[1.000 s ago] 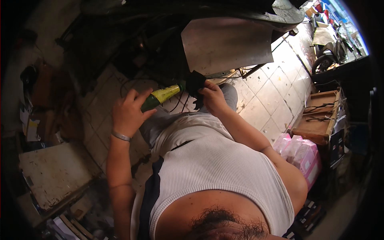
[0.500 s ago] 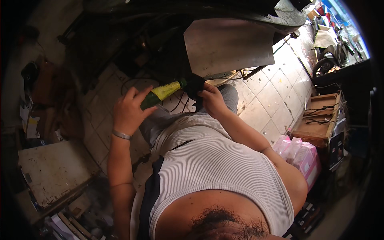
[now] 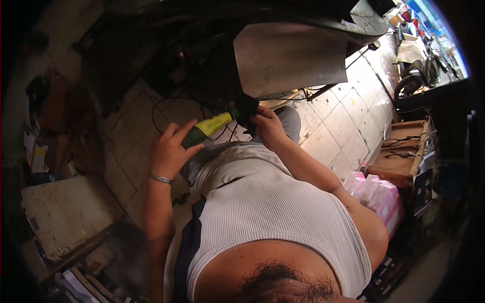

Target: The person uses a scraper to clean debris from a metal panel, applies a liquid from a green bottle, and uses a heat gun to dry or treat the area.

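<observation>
My left hand (image 3: 172, 151) is closed round the base of a green bottle (image 3: 194, 137) with a yellow label. The bottle lies tilted, its neck pointing right and away from me. Against the neck's end is a black item (image 3: 246, 108), too dark to tell whether it is cloth or a part. My right hand (image 3: 268, 125) pinches the right side of that black item between thumb and fingers. Both hands are in front of my lap. Any opening of the bottle is hidden by the black item.
A dark motorbike-like body with a pale flat panel (image 3: 290, 60) stands just beyond my hands. On the right are a wooden crate (image 3: 404, 149) and a pink plastic-wrapped pack (image 3: 379, 199). A dirty pale board (image 3: 70, 217) lies at left. Thin cables cross the tiled floor (image 3: 328, 126).
My left hand and the bottle have shifted a little to the right, toward the black item. My right hand has stayed in about the same place.
</observation>
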The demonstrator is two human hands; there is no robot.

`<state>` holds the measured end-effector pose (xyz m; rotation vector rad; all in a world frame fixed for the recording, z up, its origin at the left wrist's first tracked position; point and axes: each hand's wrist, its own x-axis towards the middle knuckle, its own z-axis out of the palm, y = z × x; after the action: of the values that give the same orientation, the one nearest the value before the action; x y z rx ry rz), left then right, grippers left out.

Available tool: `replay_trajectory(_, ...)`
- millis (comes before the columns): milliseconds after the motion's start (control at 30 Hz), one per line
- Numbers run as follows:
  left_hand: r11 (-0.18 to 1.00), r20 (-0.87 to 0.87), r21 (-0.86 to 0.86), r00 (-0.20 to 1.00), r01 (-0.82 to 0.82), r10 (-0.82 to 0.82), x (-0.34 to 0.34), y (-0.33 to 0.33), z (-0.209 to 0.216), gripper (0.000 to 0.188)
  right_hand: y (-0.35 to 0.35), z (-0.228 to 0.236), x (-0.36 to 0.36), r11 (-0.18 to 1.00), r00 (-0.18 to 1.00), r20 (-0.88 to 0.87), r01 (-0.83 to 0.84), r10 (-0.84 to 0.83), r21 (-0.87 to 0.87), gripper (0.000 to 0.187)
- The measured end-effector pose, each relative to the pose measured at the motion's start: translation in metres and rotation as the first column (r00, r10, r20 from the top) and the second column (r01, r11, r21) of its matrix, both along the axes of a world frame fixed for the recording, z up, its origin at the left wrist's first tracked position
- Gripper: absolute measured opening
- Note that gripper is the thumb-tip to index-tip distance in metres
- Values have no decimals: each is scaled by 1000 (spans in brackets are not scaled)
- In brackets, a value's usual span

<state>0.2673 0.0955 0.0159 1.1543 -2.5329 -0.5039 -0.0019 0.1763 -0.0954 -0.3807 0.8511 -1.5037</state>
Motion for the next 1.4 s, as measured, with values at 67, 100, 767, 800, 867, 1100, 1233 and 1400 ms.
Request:
replay_trajectory(67, 1000, -51, -11, 999, -12, 12, 1, 2, -13, 62, -2, 2, 3, 1000, 1000, 0, 0, 0, 14, 42)
replay_trajectory(100, 1000, -76, -17, 997, -20, 19, 1, 2, -20, 61, -3, 5, 6, 999, 1000, -4, 20, -19, 32, 42)
replay_trajectory(767, 910, -697, 411, 665, 63, 268, -106, -142, -242, 63, -138, 33, -132, 949, 924, -337, -255, 183, -185, 57)
replay_trajectory(800, 902, -668, 430, 687, 44, 286, -118, -150, -262, 62, -139, 29, -134, 947, 913, -357, -271, 197, -171, 57)
replay_trajectory(867, 887, -559, 461, 787, 34, 260, -144, -151, -258, 62, -132, 26, -144, 960, 914, -366, -242, 177, -140, 55)
replay_trajectory(1100, 999, -478, 51, 878, 16, 10, -240, -147, -294, 61, -125, 31, -140, 986, 944, -294, -165, 148, -34, 53)
replay_trajectory(1233, 828, -599, 348, 784, 439, -164, -314, -149, -368, 81, -132, 37, -136, 975, 927, -310, -223, 210, -6, 51)
replay_trajectory(1400, 722, -482, 510, 851, 467, -209, -340, -144, -366, 67, -126, 38, -136, 992, 933, -337, -114, 123, 48, 44)
